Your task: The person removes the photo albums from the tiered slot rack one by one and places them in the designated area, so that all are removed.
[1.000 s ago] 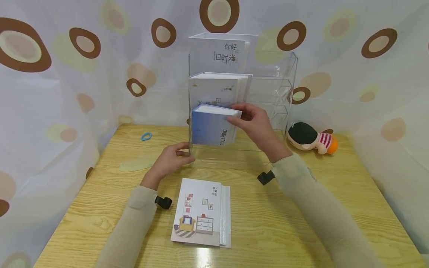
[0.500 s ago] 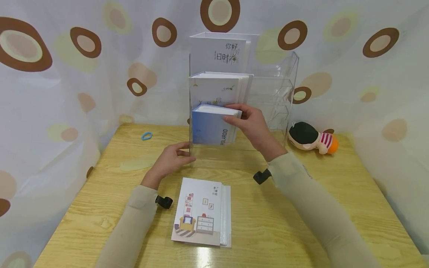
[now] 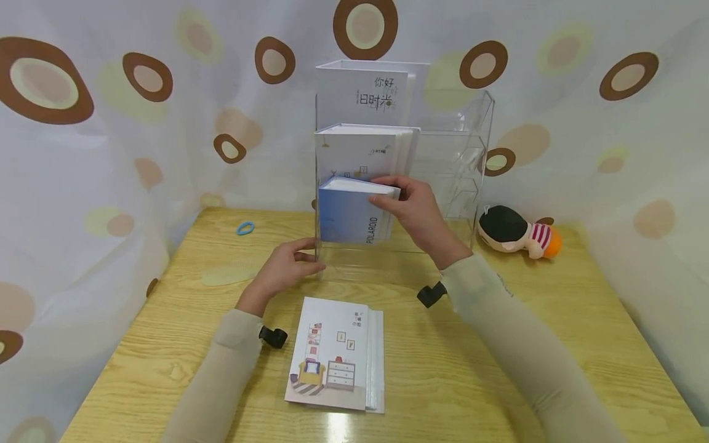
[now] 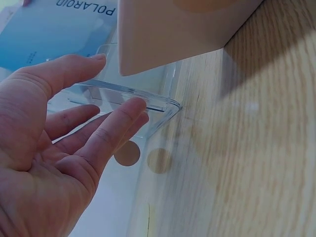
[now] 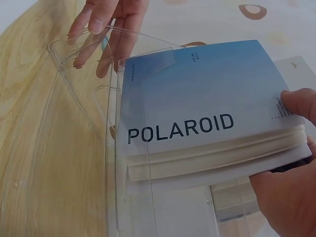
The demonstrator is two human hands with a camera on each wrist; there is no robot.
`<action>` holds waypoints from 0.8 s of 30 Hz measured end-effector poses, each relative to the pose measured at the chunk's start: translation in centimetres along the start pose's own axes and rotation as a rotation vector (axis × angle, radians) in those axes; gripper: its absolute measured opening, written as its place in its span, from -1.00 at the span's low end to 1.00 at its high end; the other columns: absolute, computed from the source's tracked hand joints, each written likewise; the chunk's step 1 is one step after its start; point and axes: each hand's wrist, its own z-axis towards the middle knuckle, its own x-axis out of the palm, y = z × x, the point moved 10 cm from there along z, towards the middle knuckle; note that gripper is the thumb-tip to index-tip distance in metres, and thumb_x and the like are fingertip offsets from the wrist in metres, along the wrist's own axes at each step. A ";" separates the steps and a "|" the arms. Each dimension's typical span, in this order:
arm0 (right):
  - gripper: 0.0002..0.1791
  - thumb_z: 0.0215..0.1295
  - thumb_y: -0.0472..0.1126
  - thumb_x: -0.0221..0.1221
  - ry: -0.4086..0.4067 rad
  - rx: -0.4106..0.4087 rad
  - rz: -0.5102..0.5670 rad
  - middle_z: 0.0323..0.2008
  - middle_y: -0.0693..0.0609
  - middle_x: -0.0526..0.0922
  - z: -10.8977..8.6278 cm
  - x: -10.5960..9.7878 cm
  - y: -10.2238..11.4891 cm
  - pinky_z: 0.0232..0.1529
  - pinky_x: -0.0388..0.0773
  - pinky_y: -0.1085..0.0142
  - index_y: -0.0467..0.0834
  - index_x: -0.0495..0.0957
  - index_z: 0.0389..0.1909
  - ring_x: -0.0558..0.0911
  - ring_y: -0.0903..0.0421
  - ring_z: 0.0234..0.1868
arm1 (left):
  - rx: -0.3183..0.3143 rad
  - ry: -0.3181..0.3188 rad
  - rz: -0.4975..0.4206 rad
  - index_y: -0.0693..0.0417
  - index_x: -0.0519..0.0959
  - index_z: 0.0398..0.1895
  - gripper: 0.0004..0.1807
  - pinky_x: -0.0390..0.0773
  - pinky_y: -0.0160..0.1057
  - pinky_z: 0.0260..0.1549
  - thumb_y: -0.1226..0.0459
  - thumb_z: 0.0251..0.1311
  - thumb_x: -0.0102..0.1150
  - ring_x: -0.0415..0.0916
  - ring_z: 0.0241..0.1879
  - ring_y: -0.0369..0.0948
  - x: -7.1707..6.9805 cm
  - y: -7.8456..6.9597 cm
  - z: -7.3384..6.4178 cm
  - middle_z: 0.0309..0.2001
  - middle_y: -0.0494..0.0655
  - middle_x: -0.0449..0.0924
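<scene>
A blue photo album (image 3: 354, 212) marked POLAROID stands in the lowest front tier of a clear acrylic rack (image 3: 354, 271). My right hand (image 3: 418, 212) pinches its upper right corner, thumb on the front cover and fingers behind. In the right wrist view the album (image 5: 192, 94) sits behind the rack's clear front panel. My left hand (image 3: 285, 271) is at the rack's lower left side, fingers spread and fairly straight. The left wrist view shows that hand (image 4: 74, 133) right at the rack's clear edge (image 4: 163, 101).
White albums (image 3: 354, 147) fill the left of the upper tiers. A stack of illustrated albums (image 3: 329, 357) lies on the wooden table (image 3: 443, 369) in front. A blue ring (image 3: 245, 228) and a pale comb (image 3: 229, 274) lie left, a doll (image 3: 517, 234) right.
The right hand keeps its pinch on the album, with its wrist shifted slightly left. The left hand stays at the rack. The head view has tilted slightly.
</scene>
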 end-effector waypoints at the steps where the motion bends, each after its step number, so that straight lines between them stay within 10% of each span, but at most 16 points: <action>1: -0.59 0.52 -0.21 0.44 0.003 0.001 0.000 0.16 -0.02 0.71 0.0 0.0 0.0 0.04 0.71 0.31 -0.18 0.72 0.32 0.71 0.10 0.04 | -0.002 -0.001 0.001 0.18 0.40 0.70 -0.19 0.78 0.07 0.27 0.24 0.46 0.48 0.65 0.45 0.19 0.0 0.0 0.0 0.65 0.18 0.45; 24: -0.61 0.53 -0.22 0.44 -0.037 -0.034 0.010 0.05 0.04 0.77 -0.2 -1.3 2.1 0.09 0.76 0.26 -0.18 0.72 0.30 0.76 0.11 0.04 | -0.012 0.017 0.009 0.15 0.33 0.74 -0.17 0.75 0.14 0.33 0.20 0.50 0.44 0.60 0.50 0.20 0.1 0.5 0.0 0.68 0.18 0.40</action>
